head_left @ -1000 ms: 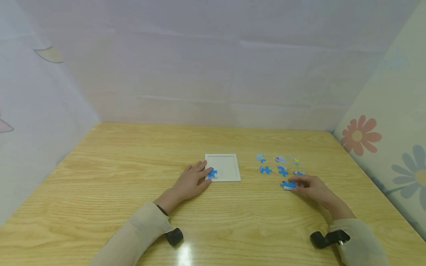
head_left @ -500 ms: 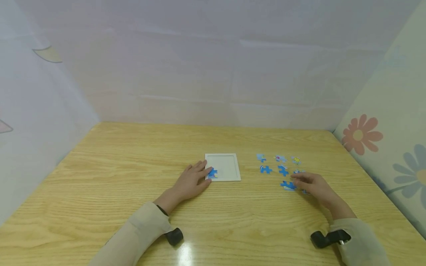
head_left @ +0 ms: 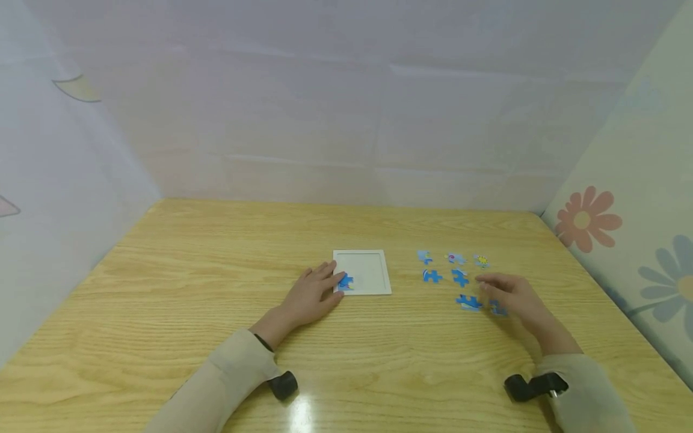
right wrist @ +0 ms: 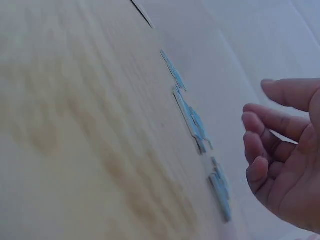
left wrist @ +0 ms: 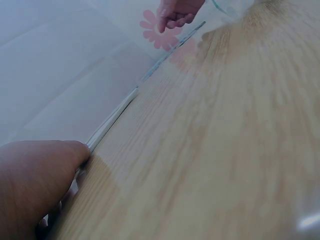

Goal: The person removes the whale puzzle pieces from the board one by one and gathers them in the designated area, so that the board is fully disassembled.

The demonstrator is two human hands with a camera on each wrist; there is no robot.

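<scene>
Fingers (head_left: 485, 280) of right hand (head_left: 514, 297) hanging loosely curled, grasping nothing, hovering over loose puzzle pieces (head_left: 468, 302) on table (head_left: 162, 288); nearest pieces lying just beneath and left of fingertips. Left hand (head_left: 313, 294) resting flat, fingers relaxed, pressing white frame (head_left: 363, 272) edge, I judge steadying it; one piece (head_left: 346, 282) sitting in frame corner.

Wooden table (head_left: 162, 288), perhaps flower-patterned wall (head_left: 639, 240).
</scene>
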